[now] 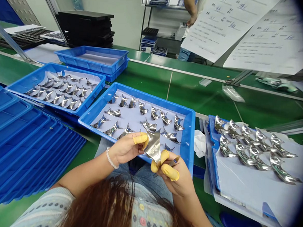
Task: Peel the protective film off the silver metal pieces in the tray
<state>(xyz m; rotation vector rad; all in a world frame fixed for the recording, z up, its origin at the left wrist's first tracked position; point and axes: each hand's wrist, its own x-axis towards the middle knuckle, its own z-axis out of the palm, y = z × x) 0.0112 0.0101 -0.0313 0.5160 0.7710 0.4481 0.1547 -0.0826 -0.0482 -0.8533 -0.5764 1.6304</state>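
Observation:
My left hand (pixel 127 146) and my right hand (pixel 175 173) both pinch one shiny curved metal piece (pixel 153 145), held just above the near edge of the middle blue tray (pixel 189 135). Yellow finger cots cover the fingertips of both hands. My right hand also holds a thin dark tool (pixel 176 159) between its fingers. The middle tray holds several similar metal pieces (pixel 148 125) on white paper.
A second blue tray of metal pieces (pixel 60 89) lies to the left, with an empty blue tray (pixel 93 59) behind it. Stacked blue trays (pixel 27 138) fill the near left. More pieces (pixel 253 144) lie on paper at the right. Another person (pixel 191 15) stands at far shelves.

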